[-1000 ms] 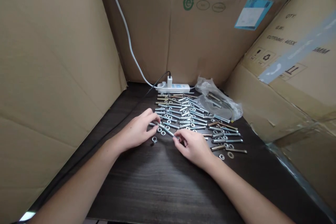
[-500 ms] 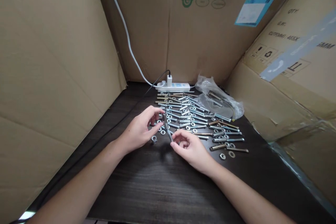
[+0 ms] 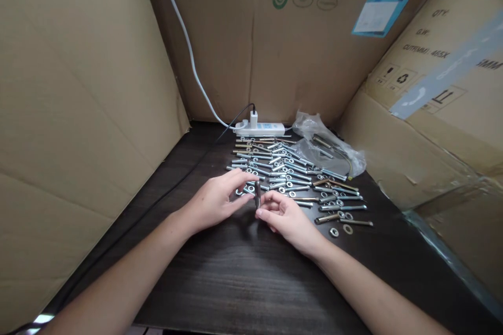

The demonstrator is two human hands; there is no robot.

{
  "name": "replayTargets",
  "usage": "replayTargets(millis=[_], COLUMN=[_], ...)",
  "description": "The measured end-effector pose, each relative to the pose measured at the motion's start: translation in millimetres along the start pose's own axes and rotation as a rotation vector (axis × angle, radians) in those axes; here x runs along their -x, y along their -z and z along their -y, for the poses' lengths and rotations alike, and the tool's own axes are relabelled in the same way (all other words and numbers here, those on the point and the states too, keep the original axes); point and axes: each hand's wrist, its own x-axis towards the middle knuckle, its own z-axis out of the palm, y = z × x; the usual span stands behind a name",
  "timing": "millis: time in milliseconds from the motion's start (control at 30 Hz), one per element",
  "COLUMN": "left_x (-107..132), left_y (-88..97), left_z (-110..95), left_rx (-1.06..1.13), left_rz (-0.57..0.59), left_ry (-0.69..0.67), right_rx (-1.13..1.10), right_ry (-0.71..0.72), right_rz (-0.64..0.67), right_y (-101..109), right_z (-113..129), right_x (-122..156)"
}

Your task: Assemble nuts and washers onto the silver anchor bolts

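Note:
A metal bolt [image 3: 257, 194] stands almost upright between my two hands, just above the dark table [image 3: 243, 277]. My right hand [image 3: 288, 217] pinches its lower end with thumb and fingers. My left hand [image 3: 220, 200] is curled around its upper part, fingertips touching the top. Beyond the hands lie rows of several bolts, nuts and washers [image 3: 283, 172] laid out on the table. A few loose washers [image 3: 341, 230] sit to the right of my right hand.
A white power strip [image 3: 261, 129] with a plug and cables lies at the back. A clear plastic bag [image 3: 330, 154] with more bolts sits at the back right. Cardboard boxes [image 3: 78, 104] wall in the table on the left, back and right.
The bolt was lifted off the table and turned from lying flat to nearly upright. Both hands came closer together around it. The nut by my left hand is now hidden.

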Motion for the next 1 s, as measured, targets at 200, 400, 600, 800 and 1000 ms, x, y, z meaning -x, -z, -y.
replayTargets(millis=[200, 400, 600, 800, 1000], left_x=[1.3, 0.6, 1.3, 6.3, 7.9], left_y=[-0.3, 7.1, 20.5, 19.6, 18.0], left_z=[-2.1, 0.8, 12.7, 15.0, 16.5], left_rx=[0.013, 0.011, -0.054, -0.055, -0.058], left_rz=[0.031, 0.028, 0.211, 0.364, 0.431], left_ry=[0.01, 0.026, 0.136, 0.21, 0.228], right_rx=[-0.027, -0.012, 0.015, 0.056, 0.108], right_ry=[-0.005, 0.085, 0.165, 0.177, 0.163], right_rz=[-0.015, -0.044, -0.137, -0.14, -0.133], right_y=[-0.2, 0.0, 2.7, 1.9, 2.2], right_z=[-0.4, -2.0, -4.9, -5.1, -4.7], right_x=[-0.8, -2.9, -3.9, -2.6, -2.2])
